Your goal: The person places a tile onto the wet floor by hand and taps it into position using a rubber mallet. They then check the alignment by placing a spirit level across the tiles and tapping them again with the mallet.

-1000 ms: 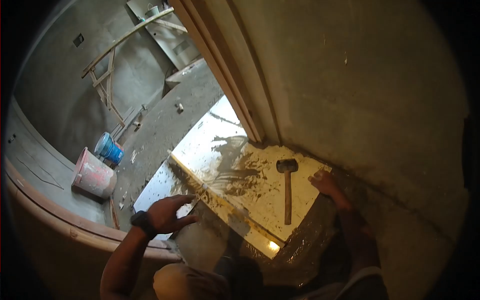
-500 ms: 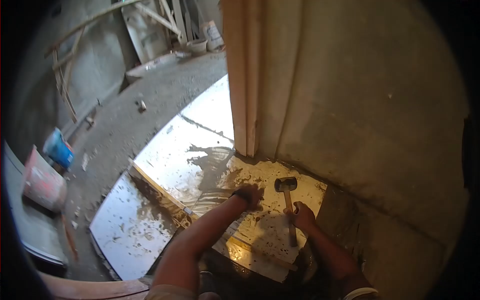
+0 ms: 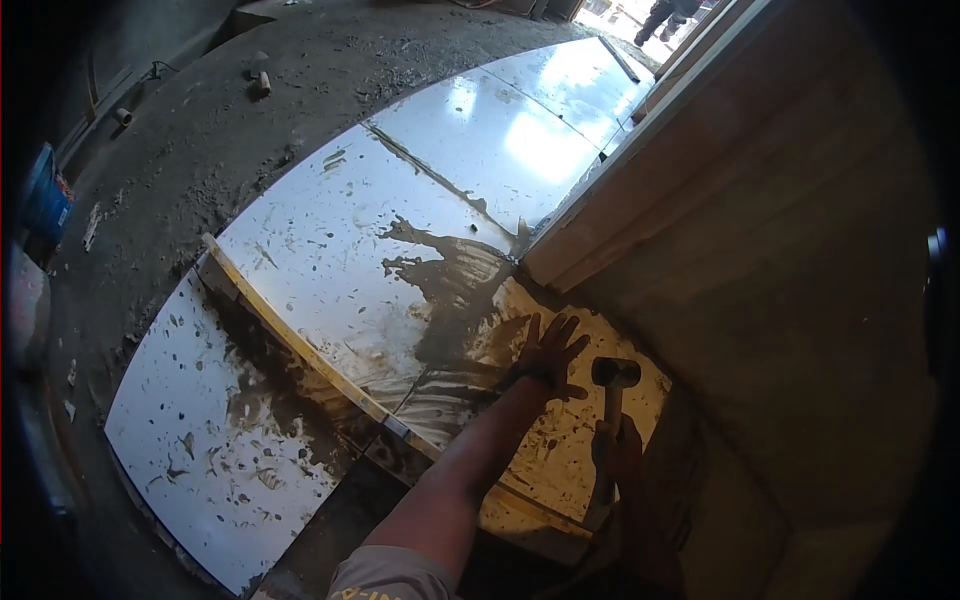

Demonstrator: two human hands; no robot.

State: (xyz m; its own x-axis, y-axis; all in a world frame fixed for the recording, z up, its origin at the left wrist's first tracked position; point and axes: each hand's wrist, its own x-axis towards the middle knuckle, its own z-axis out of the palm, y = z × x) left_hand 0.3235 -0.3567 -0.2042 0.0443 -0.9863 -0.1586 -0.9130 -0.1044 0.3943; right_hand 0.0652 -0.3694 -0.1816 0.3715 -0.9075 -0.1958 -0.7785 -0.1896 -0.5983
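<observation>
A long straightedge [image 3: 300,345] lies across the mortar-spattered tiles [image 3: 330,250]. Beyond them the concrete floor [image 3: 200,150] is gritty, with a pipe offcut [image 3: 262,83] on it and a blue bucket [image 3: 45,200] far left.

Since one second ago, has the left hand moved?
Yes. The left hand left the wooden straightedge and went right, toward the door frame; it now lies flat on the muddy tile beside the mallet.

Nothing readable from where I stand; no legible lettering or numbers on the mallet [image 3: 612,373], the tiles [image 3: 330,260] or the blue bucket [image 3: 45,205].
</observation>
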